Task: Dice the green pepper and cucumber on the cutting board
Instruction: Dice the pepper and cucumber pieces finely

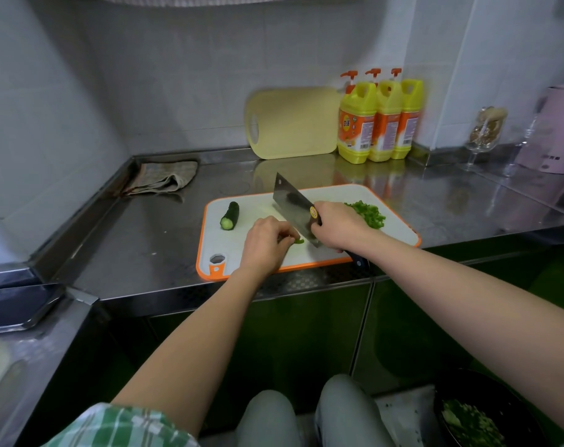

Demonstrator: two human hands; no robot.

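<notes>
Head view. The white, orange-rimmed cutting board (229, 253) lies on the steel countertop (139, 240), its long side along the front edge.

My left hand (267, 241) rests on the board near its front edge. The fingers are curled down and pin a small green piece (299, 241) at their tips. I cannot tell whether it is pepper or cucumber.

My right hand (335, 225) is wrapped round the handle of the cleaver (290, 204), up close to the blade. The blade points toward the board's back edge with its tip raised. Its heel sits just beside the green piece. The handle's butt sticks out past the board's front edge.

The cucumber stub (230, 216), dark-skinned with one cut face showing, lies near the board's back left corner, well apart from both hands. The diced green pepper (369, 214) is heaped near the back right corner, just beyond my right hand.

At the countertop's back edge a yellow cutting board (296, 124) leans on the tiled wall, with three dish soap bottles (380, 124) touching it on the right. A folded cloth (164, 179) lies in the back left corner. A dark bowl (506, 398) holding green bits sits low at the right, below the countertop.
</notes>
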